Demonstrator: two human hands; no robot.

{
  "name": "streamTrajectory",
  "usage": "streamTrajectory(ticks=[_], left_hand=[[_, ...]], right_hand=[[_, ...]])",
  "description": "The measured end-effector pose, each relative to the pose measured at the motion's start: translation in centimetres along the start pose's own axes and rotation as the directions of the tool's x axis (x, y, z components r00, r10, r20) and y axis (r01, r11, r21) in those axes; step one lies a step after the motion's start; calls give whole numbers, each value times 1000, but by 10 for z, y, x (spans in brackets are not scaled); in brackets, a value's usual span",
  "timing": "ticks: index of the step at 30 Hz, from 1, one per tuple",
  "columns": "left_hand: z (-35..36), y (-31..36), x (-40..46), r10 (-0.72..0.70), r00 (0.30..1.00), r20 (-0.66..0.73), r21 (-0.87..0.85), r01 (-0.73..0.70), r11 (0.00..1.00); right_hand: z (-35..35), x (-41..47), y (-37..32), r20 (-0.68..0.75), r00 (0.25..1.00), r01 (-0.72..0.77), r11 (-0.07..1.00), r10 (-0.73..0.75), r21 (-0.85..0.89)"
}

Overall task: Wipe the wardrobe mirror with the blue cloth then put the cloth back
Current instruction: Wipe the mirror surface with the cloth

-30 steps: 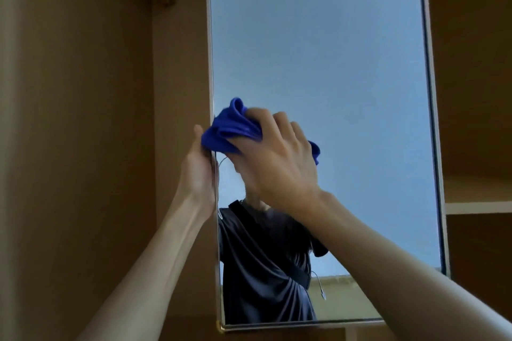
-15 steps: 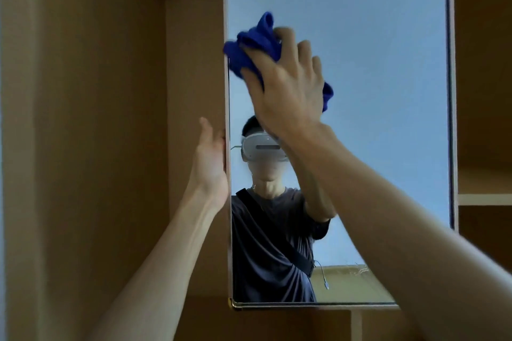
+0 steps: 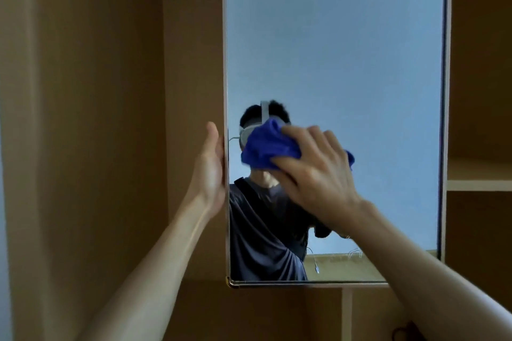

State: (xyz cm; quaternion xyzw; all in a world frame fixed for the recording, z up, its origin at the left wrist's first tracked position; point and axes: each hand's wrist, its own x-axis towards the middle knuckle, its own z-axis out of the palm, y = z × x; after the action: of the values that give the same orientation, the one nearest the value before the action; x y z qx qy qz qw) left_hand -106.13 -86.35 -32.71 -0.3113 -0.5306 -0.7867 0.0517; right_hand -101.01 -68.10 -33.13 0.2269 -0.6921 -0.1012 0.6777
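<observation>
The mirror (image 3: 346,50) is mid-wipe, with returning the cloth not yet done; its left edge is steadied by the flat, straight-fingered left hand (image 3: 212,166), and the bunched blue cloth (image 3: 266,148) is pressed to the glass by the gripping right hand (image 3: 315,171)

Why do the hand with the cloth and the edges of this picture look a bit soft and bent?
Head view: the right hand and blue cloth are smeared by motion blur, while the left hand on the mirror edge looks sharper; the wide lens bows the wardrobe lines near the borders; light is dim and warm, with no strong glare on the glass.
</observation>
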Motion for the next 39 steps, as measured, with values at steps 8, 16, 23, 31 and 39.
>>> streamTrajectory(ticks=[8,16,23,31,39], left_hand=[[-9,-39,-24,-59,996,-60,-176,48,983],[7,-32,-27,9,990,-144,-32,-13,999],[13,-41,-21,108,954,-279,111,-79,991],[19,-40,-23,167,926,-338,204,-101,974],[19,-35,-26,168,929,-330,273,-77,959]], right_hand=[[21,29,-36,-185,945,-278,960,268,-29],[4,-61,-44,41,999,33,998,-35,50],[-23,14,61,-203,937,-314,939,283,-140],[-23,-82,9,-71,980,-190,978,184,-83],[-43,-111,43,31,999,23,996,-20,-84]])
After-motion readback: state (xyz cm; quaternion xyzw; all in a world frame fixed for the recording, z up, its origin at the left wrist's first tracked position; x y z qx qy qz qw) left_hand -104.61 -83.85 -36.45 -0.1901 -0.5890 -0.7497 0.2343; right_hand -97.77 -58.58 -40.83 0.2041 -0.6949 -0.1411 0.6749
